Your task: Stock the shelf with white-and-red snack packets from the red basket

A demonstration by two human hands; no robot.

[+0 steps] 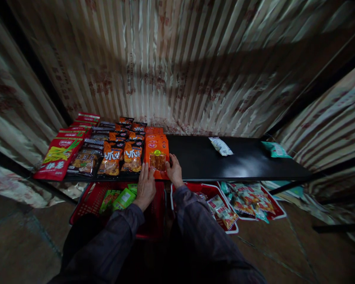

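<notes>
At the shelf's front edge, both hands touch the frontmost orange snack packet, which has a clear window showing brown strips. My left hand lies along its lower left side with the fingers stretched out. On the other side, my right hand has its fingers bent around the packet's right edge, thumb towards the front. More orange packets stand in a row behind it. Just left of them are orange-and-black snack bags, then dark bags with a clear window and red bags.
On the black shelf, a white packet and a teal packet lie to the right. Below are a red basket with green packets and red baskets with white rims holding snack bags. Striped sheeting hangs behind.
</notes>
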